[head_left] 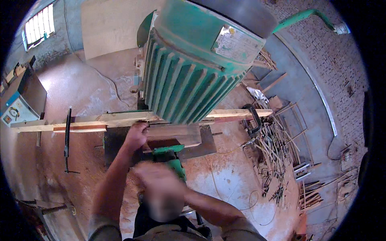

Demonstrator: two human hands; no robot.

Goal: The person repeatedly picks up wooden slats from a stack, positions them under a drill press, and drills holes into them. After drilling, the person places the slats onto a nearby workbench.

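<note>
My left hand (136, 135) is at the left end of a wooden block (177, 134), against a long pale beam (86, 120). Its fingers are curled, and what lies in them, if anything, is hidden. Closer to my body, my right hand (161, 184) is smeared by motion, so its fingers cannot be read. The block lies on a dark machine table (209, 146), partly covered by a large green ribbed motor (181, 80). A green metal bracket (169, 149) sits at the table's near edge.
A dark bar clamp (67, 138) crosses the beam at left; a C-shaped clamp (253, 120) grips its right end. Wood offcuts (277, 156) are heaped on the floor at right. At far left stands a cabinet with a dial (16, 112). A cable (106, 78) trails behind.
</note>
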